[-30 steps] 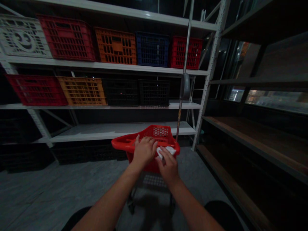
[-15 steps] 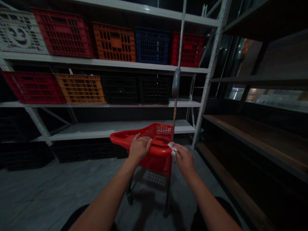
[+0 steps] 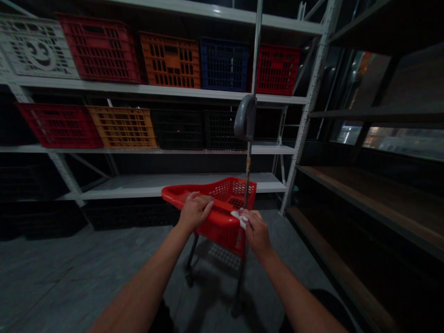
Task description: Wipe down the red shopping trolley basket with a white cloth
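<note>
A red plastic shopping basket (image 3: pixel 222 225) on a wheeled frame stands on the floor in front of me. My left hand (image 3: pixel 194 211) grips its near rim. My right hand (image 3: pixel 255 231) holds a small white cloth (image 3: pixel 238 216) pressed against the basket's right rim, at the foot of an upright metal pole (image 3: pixel 248 157). A grey handle (image 3: pixel 244 117) sits higher up that pole.
Metal shelving (image 3: pixel 173 92) ahead carries red, orange, blue, black and white crates (image 3: pixel 169 61). The lowest shelf board (image 3: pixel 145 184) is bare. Dark wooden shelves (image 3: pixel 374 194) run along the right. Grey concrete floor (image 3: pixel 69 273) lies to the left.
The basket has turned and its pole has shifted left. My right hand with the cloth slid from the middle of the rim to the right rim beside the pole.
</note>
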`<state>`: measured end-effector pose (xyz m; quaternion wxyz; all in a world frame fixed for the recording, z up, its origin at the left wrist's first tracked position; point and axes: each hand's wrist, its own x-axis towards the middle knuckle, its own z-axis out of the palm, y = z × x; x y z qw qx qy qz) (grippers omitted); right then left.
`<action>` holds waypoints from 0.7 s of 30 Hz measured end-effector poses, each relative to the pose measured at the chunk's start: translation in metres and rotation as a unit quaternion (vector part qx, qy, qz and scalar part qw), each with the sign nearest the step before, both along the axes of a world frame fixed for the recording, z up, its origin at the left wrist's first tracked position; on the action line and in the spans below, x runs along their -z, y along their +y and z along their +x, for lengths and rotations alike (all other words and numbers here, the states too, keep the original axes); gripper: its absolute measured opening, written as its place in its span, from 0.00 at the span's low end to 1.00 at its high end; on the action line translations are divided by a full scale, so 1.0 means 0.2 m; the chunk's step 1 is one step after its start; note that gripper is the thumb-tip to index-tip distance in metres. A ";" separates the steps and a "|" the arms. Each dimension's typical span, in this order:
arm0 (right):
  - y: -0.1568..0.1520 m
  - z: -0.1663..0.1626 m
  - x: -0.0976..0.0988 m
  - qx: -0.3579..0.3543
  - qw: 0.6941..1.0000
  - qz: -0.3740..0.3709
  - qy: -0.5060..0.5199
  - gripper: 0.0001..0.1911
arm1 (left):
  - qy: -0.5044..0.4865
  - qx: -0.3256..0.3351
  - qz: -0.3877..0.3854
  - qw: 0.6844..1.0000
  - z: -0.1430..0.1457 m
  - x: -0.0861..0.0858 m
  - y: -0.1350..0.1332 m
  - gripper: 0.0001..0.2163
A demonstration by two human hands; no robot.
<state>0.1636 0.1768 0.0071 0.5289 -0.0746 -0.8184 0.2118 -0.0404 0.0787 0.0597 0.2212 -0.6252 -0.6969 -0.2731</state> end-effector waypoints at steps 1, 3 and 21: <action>0.03 -0.02 0.01 0.020 1.000 -0.024 0.004 0.14 | 0.002 0.007 0.000 1.000 -0.01 0.00 -0.01 0.15; 0.06 -0.04 0.02 0.057 0.996 -0.072 0.016 0.14 | 0.008 0.019 -0.001 1.000 -0.04 0.00 -0.02 0.15; 0.07 -0.09 0.07 0.033 0.980 -0.173 0.090 0.14 | 0.033 -0.047 -0.025 0.998 0.32 -0.06 -0.17 0.16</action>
